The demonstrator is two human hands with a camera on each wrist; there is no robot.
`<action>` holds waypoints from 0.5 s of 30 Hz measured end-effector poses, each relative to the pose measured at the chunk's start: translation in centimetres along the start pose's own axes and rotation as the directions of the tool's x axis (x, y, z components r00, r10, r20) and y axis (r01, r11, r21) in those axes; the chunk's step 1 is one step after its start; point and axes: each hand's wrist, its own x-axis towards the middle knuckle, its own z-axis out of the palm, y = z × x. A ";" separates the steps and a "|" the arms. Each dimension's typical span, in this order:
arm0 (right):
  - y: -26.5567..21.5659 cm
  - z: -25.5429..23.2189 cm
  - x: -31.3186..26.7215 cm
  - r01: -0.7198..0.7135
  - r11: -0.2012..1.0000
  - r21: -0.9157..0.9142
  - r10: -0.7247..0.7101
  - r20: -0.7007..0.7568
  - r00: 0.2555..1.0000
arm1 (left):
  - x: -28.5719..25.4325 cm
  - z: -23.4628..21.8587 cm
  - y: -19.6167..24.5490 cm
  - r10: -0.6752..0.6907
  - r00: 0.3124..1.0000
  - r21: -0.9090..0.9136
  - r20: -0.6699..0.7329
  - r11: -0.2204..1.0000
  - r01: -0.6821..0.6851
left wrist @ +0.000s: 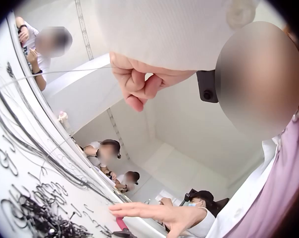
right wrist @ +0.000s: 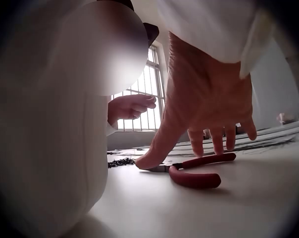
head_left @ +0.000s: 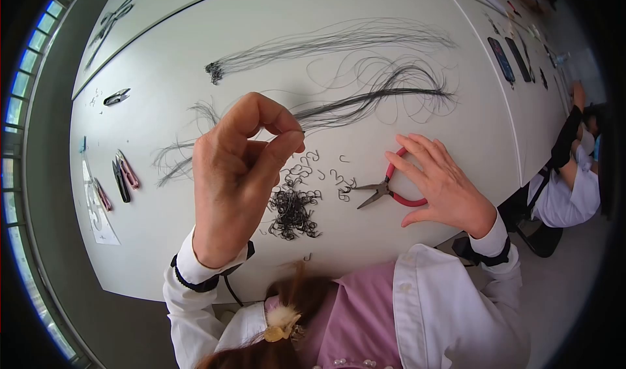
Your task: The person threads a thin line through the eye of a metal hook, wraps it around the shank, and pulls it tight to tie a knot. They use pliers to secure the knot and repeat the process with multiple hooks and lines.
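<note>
In the head view the left hand (head_left: pixel 238 173) is raised over the table, thumb and index finger pinching a thin dark line. That line runs off from the left hand (left wrist: pixel 144 82) in the left wrist view; its far end cannot be followed. Pliers with red handles (head_left: pixel 409 202) lie with jaws apart, pointing left. Over them the right hand (head_left: pixel 443 185) spreads its fingers, gripping nothing; whether a fingertip touches a handle (right wrist: pixel 196 179) is unclear. A heap of small dark hooks (head_left: pixel 293 214) lies between the hands, with loose hooks (head_left: pixel 344 186) beside the pliers.
Long dark strands (head_left: pixel 385 93) cross the table beyond the hands, and a second bundle (head_left: pixel 313 46) lies farther back. Snips (head_left: pixel 120 176), a clear set square (head_left: pixel 98 215) and scissors (head_left: pixel 111 23) are at the left. Phones (head_left: pixel 501 59) and other people are at the right.
</note>
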 end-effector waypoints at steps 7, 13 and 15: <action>0.5 2.3 -0.8 0.067 0.984 -0.166 -0.100 -0.201 0.974 | -0.1 -0.2 1.0 -0.094 0.991 -0.084 0.093 0.991 0.102; 1.1 1.1 -0.1 0.093 0.989 0.118 -0.035 -0.419 0.907 | -0.4 -0.1 0.7 -0.064 0.996 -0.158 0.068 0.985 0.074; 0.6 -0.1 0.3 0.109 0.982 0.157 -0.015 -0.502 0.865 | -0.4 -0.2 0.8 -0.074 0.995 -0.169 0.073 0.982 0.085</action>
